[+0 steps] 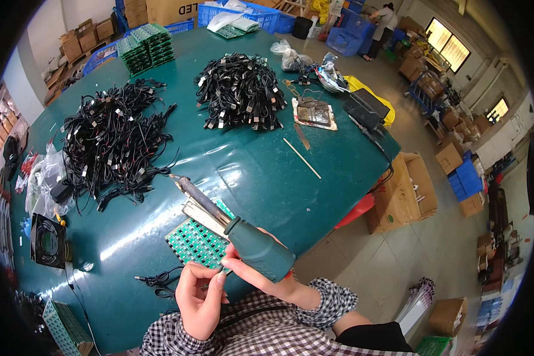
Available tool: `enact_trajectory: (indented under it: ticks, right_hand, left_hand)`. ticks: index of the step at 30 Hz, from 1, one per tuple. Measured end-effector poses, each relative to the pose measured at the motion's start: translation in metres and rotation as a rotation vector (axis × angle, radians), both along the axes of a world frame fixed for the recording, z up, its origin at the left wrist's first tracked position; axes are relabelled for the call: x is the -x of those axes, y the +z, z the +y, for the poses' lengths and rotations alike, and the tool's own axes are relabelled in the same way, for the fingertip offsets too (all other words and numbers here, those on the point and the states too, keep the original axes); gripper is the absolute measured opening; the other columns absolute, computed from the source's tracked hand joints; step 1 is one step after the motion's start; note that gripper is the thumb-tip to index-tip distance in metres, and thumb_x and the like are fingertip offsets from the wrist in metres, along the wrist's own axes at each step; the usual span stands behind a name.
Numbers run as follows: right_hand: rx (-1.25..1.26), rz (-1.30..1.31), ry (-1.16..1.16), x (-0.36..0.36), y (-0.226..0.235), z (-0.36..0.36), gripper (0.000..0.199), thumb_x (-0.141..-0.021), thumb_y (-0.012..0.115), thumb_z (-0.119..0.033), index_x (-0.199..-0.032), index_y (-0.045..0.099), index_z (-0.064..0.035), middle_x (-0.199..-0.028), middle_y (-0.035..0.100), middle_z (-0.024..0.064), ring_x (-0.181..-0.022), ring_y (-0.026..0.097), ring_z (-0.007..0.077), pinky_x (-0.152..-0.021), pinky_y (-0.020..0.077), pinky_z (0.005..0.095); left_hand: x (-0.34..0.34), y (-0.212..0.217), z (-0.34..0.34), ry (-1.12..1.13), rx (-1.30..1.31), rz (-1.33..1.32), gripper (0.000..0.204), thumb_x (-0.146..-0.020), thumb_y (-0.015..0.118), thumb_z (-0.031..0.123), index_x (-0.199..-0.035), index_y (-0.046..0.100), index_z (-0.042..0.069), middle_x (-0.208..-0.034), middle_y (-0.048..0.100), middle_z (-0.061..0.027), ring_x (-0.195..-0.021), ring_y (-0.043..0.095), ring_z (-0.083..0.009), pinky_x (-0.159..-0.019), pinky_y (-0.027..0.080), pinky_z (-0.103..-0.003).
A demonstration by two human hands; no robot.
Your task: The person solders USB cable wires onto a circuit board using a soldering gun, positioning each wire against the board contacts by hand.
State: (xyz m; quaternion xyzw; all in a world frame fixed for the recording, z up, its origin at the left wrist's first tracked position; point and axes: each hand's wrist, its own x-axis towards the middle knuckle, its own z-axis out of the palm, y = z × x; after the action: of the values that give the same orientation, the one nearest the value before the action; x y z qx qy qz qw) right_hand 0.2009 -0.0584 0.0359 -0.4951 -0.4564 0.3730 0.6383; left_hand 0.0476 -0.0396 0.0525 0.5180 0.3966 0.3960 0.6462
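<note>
My left hand (200, 299) is closed in a pinch on the end of a thin black cable (222, 268). My right hand (248, 275) meets it there, its fingertips at the same cable end. A soldering iron (258, 250) with a thick dark green handle lies across my right hand, its metal tip pointing up and left. Under the iron, a green circuit board panel (194, 242) lies on the table, partly covered by the tool and my fingers. The coiled part of a black USB cable (160, 281) rests left of my left hand.
Two heaps of black USB cables (115, 139) (240, 92) cover the far table. Stacked circuit boards (147, 48) stand behind them. Farther right are a soldering tray (314, 114), a stick (302, 158) and a black box (366, 108). A small fan (47, 240) stands left. Someone (384, 29) works in the background.
</note>
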Motion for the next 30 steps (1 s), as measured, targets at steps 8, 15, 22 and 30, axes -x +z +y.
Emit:
enact_trajectory:
  ticks: [8,15,22,30]
  right_hand:
    - [0.012,-0.018,0.004,0.001,0.001,-0.003,0.027,-0.078,0.074,-0.001,-0.102,0.062,0.0016,-0.091,0.066,0.0077,-0.080,0.065,0.0150,-0.069,0.0528,0.0288]
    - [0.111,-0.206,-0.118,0.002,-0.009,-0.005,0.020,-0.075,0.075,0.002,-0.091,0.062,-0.0006,-0.085,0.061,0.0070,-0.072,0.061,0.0177,-0.063,0.0504,0.0297]
    - [0.180,0.052,0.051,0.002,-0.010,-0.006,0.044,-0.083,0.059,0.012,-0.120,0.040,-0.0017,-0.100,0.049,0.0056,-0.085,0.059,0.0148,-0.078,0.0503,0.0279]
    - [0.144,-0.016,-0.020,0.009,-0.008,-0.008,0.032,-0.084,0.061,0.009,-0.110,0.046,-0.0018,-0.094,0.054,0.0054,-0.082,0.059,0.0134,-0.073,0.0500,0.0273]
  left_hand:
    - [-0.003,-0.004,-0.006,0.046,0.120,-0.153,0.008,-0.093,0.057,0.002,-0.093,0.051,-0.002,-0.084,0.052,-0.0060,-0.058,0.053,-0.0080,-0.045,0.047,-0.021]
    - [-0.021,-0.007,-0.013,0.176,0.163,-0.265,0.009,-0.094,0.055,0.005,-0.089,0.050,0.000,-0.078,0.051,-0.0069,-0.049,0.048,-0.0103,-0.038,0.038,-0.021]
    - [-0.021,-0.014,-0.013,0.219,0.381,-0.415,0.009,-0.096,0.053,0.007,-0.090,0.051,0.002,-0.075,0.054,-0.0073,-0.050,0.051,-0.0117,-0.039,0.040,-0.022]
    - [-0.013,-0.017,-0.009,0.097,0.679,-0.672,0.011,-0.096,0.057,0.011,-0.095,0.055,0.001,-0.081,0.059,-0.0078,-0.057,0.055,-0.0102,-0.044,0.043,-0.022]
